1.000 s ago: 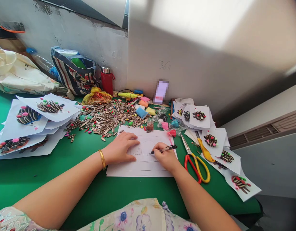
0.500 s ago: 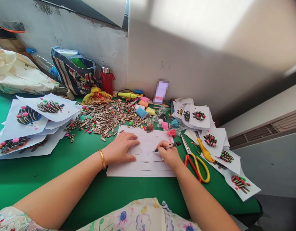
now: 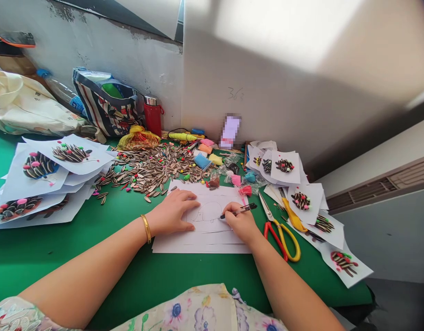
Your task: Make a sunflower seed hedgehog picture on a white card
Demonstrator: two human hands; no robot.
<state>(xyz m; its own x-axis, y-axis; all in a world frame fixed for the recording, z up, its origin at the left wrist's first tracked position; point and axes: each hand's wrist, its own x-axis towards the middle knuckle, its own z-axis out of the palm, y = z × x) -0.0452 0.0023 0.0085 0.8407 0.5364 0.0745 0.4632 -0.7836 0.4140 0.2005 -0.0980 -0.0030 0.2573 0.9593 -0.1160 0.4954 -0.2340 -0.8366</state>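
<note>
A white sheet of paper (image 3: 201,241) lies on the green table (image 3: 94,243) in front of me, with a pencilled hedgehog outline on it. My left hand (image 3: 172,211) rests on the sheet's left part, fingers curled and pressing it down. My right hand (image 3: 241,223) is closed on a black pen (image 3: 237,211), whose tip touches the outline's right side. A gold bangle (image 3: 146,228) circles my left wrist.
A heap of sunflower seeds (image 3: 153,168) lies behind the sheet. Scissors with red and yellow handles (image 3: 280,232) lie to the right. Finished seed hedgehog cards are stacked at the left (image 3: 42,174) and right (image 3: 303,200). Clay pieces (image 3: 206,154), a red flask (image 3: 152,115) and bags stand by the wall.
My right hand with the pen has moved a little to the right along the outline, then back slightly left. My left hand has stayed on the paper.
</note>
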